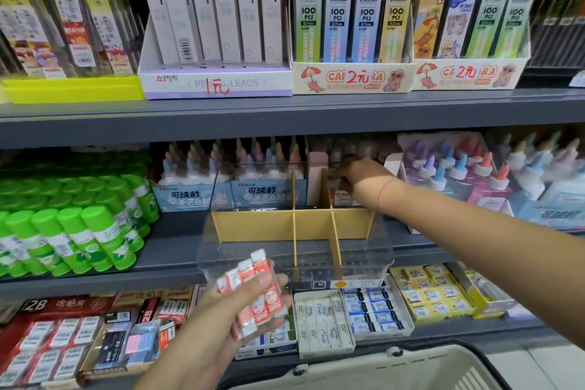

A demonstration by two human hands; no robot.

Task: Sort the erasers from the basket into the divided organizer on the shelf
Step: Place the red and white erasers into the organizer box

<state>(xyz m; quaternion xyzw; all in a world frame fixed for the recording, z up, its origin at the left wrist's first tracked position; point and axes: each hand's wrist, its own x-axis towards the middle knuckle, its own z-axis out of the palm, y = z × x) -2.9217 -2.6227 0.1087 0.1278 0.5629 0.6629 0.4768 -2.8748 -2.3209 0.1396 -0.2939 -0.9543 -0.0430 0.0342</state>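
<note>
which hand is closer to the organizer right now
Right. The right hand is at the organizer's back right compartment. The left hand is in front of and below it, holding erasers.

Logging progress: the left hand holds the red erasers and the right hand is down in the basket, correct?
No. In the head view the right hand reaches into the back right compartment of the organizer, not the basket. The left hand does hold the red erasers.

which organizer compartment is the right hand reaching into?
The back-right one of the organizer: the right hand sits behind the cross divider, right of both long dividers. The left hand holds erasers out front.
</note>
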